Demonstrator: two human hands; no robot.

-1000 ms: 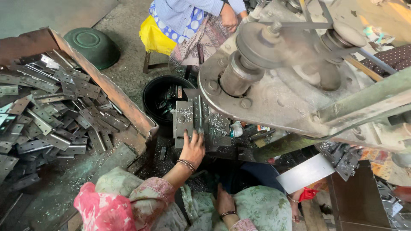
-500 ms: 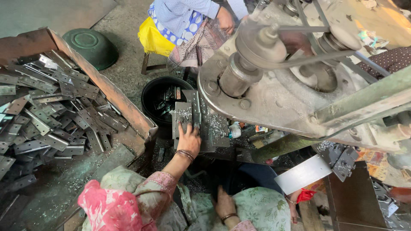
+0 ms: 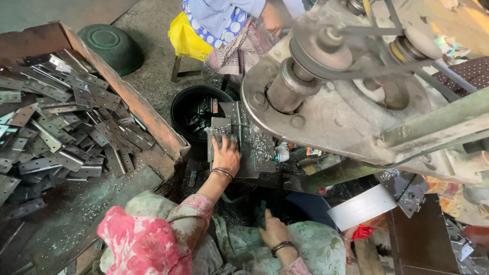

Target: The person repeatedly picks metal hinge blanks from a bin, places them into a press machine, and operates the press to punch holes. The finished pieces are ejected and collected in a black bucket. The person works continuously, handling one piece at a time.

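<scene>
Up front, one left hand [image 3: 226, 155] lies flat on one press bed [image 3: 252, 147]; right hand [image 3: 275, 231] empty.

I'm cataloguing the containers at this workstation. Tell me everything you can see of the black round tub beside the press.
The black tub is a round, open-topped container that looks like plastic or rubber. It stands upright on the grey floor, between the rusty-edged tray of metal hinge plates and the grey machine. Several dark metal pieces lie loose inside. The machine's work plate overlaps its right rim. The left hand rests near it without touching.
</scene>
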